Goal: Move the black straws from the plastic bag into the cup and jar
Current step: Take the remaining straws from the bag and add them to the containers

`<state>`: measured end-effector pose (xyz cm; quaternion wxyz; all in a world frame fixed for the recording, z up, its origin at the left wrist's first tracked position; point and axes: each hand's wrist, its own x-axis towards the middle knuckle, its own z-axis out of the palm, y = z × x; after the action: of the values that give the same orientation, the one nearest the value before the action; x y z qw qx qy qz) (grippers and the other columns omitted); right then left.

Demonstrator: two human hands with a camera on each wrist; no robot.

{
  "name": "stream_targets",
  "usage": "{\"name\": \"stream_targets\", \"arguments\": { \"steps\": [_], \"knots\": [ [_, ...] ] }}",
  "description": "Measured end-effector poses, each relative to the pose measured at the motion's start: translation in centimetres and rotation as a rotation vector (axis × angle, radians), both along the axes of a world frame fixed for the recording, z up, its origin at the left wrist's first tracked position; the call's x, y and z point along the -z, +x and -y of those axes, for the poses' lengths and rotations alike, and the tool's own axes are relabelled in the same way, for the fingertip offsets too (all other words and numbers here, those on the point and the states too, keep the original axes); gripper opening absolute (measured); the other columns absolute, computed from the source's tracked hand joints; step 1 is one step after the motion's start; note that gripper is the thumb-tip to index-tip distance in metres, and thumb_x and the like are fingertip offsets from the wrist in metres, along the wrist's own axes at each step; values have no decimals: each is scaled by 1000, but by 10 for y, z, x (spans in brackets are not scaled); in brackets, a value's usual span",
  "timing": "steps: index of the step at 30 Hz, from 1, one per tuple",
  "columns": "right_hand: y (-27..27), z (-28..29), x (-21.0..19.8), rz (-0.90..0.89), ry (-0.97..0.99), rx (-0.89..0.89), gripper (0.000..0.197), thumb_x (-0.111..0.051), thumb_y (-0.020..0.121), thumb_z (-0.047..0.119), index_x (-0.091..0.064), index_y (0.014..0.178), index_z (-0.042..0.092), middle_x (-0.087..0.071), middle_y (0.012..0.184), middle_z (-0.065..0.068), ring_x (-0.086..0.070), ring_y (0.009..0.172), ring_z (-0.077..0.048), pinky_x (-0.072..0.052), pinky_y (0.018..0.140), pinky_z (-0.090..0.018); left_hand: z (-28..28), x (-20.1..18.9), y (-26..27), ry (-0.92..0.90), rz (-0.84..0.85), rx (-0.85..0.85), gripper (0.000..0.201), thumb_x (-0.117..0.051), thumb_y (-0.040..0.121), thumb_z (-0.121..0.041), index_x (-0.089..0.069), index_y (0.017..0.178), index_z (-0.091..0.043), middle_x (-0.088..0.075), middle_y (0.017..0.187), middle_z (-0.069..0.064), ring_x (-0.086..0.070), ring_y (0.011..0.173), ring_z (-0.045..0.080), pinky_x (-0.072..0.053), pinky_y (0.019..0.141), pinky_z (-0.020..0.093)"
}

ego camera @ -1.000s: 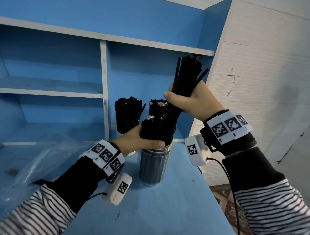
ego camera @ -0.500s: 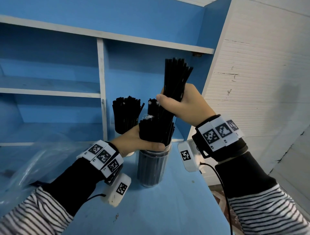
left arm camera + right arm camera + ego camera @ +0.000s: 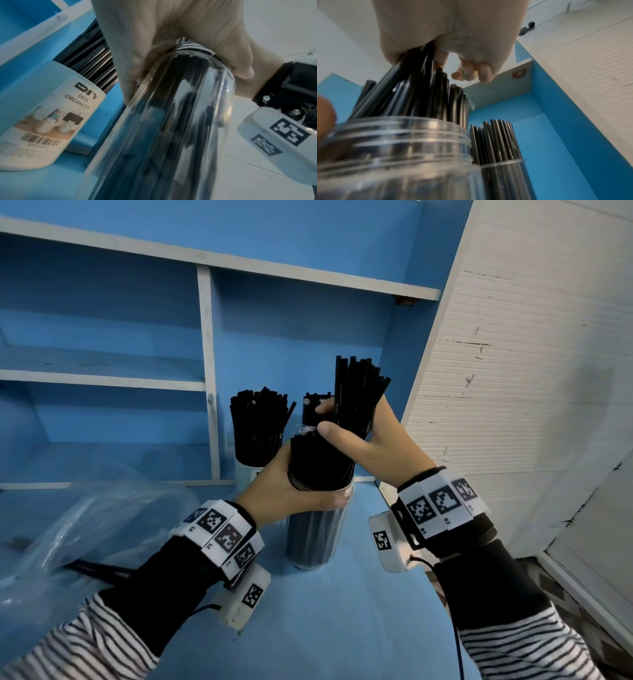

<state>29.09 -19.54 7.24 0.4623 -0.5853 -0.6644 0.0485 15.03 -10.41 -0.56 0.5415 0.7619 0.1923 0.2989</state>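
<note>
The right hand (image 3: 370,446) grips a bundle of black straws (image 3: 356,392), now upright and lower than a second ago, its ends entering the clear jar (image 3: 315,535). The left hand (image 3: 284,494) clasps the jar's rim. Insertion is nearly done; a few straws remain in the plastic bag (image 3: 85,529).

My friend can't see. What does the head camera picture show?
A right hand grips a bundle of black straws and lowers it into a clear jar, while the left hand holds the jar's rim. A white cup full of straws stands behind it, and a plastic bag lies left on the blue table.
</note>
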Motion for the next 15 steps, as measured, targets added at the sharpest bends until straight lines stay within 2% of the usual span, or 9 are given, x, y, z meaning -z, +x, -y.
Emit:
{"name": "stream_targets", "arguments": {
  "steps": [1,3,4,6,7,9,11,13,15],
  "knots": [
    [1,1,1,-1,2,12,22,-67,82,48,-59,102,44,-53,118,4,-51,116,-15,-46,99,-34,0,2,0,13,-1,-4,99,-94,55,-33,-37,136,-35,-56,127,-19,-54,113,-10,-47,86,11],
    [-1,5,0,-28,38,30,37,-68,76,56,-52,108,48,-52,112,18,-51,111,-12,-45,93,-28,2,4,-1,18,-9,-17,103,-93,51,-40,-34,137,-37,-53,129,-21,-52,114,-11,-45,89,13],
    [-2,7,-3,-76,76,40,50,-70,75,56,-48,118,44,-51,115,18,-53,111,-12,-46,91,-26,2,4,-1,14,-8,-19,104,-91,49,-43,-34,135,-38,-53,128,-22,-52,113,-13,-45,87,12],
    [-6,13,-14,-159,173,45,80,-76,77,45,-31,142,31,-46,131,10,-52,119,-11,-47,95,-23,4,4,-1,13,-4,-27,102,-91,49,-43,-34,133,-39,-53,125,-24,-52,109,-17,-45,83,10],
    [-9,15,-20,-142,229,33,85,-76,80,37,-24,147,28,-43,138,8,-49,125,-10,-46,98,-22,5,4,0,23,-7,-37,101,-92,50,-42,-34,132,-39,-53,124,-25,-51,108,-18,-44,83,9],
    [-17,13,-27,-2,312,6,76,-71,86,22,-26,148,21,-42,144,5,-44,131,-9,-43,104,-26,7,4,0,27,-8,-56,98,-93,54,-38,-35,133,-38,-54,124,-24,-52,108,-17,-43,86,11],
    [-20,5,-26,128,340,39,54,-65,90,14,-46,140,13,-52,134,4,-53,122,-8,-43,105,-27,9,6,0,13,10,-75,97,-93,54,-38,-37,133,-35,-55,124,-21,-53,109,-14,-45,90,17],
    [-20,-3,-16,169,348,101,37,-64,89,10,-60,126,10,-61,118,4,-56,110,-1,-41,99,-15,10,8,0,14,26,-96,101,-93,50,-43,-38,134,-33,-56,125,-19,-54,111,-11,-47,94,22],
    [-19,-5,-2,176,330,129,31,-65,88,8,-64,119,10,-65,110,5,-54,105,5,-37,95,-7,12,11,-1,25,16,-110,105,-92,46,-45,-35,133,-32,-55,127,-17,-54,114,-7,-48,97,25]
  ]
}}
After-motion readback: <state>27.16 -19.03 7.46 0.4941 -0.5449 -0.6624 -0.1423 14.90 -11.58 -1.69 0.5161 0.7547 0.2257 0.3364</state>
